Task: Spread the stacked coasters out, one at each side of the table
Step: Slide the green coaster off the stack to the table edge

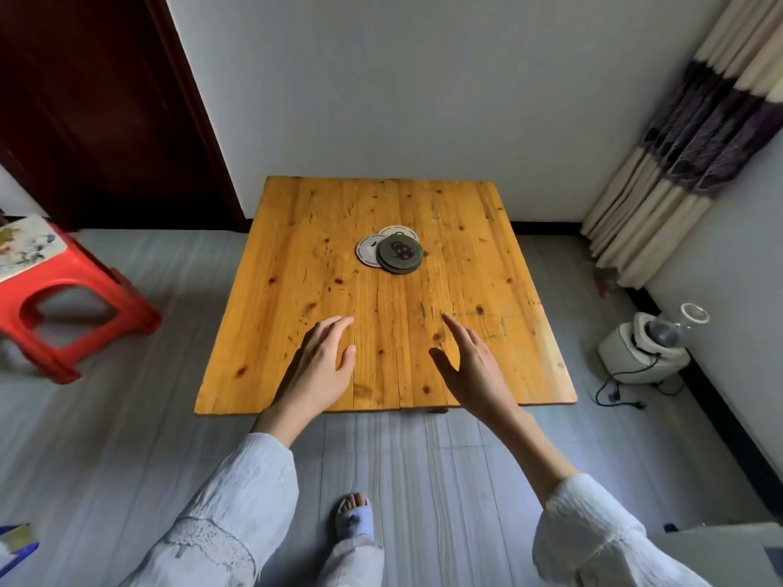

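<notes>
A: Where are the coasters sitting?

B: The loose stack of round coasters lies near the middle of the square, orange-varnished wooden desk, a little toward the far edge. A dark green round coaster with a printed motif is on top. A pale round coaster pokes out to its left, and another pale one shows behind it. I judge a fourth dark one lies directly under the green, going by the doubled rim, but I cannot be sure.

A: So nothing has been dealt out yet?

B: Not by the look of it. All four sides of the desk are bare, so the spreading appears not to have begun.

A: And the hands?

B: Both hover over the near part of the desk, well apart from the stack. The left hand has its fingers extended and loosely together, palm down, holding nothing. The right hand is turned more on edge, fingers straight, thumb spread away, also empty. I read them as poised to reach forward, one for each side of the pile.

A: Why is the fanned stack helpful?

B: The offset edges give exposed rims to pinch, I would guess.

A: Any writing?

B: Small lettering rings the pale coasters' rims, too tiny to read. The green motif is unclear.
</notes>
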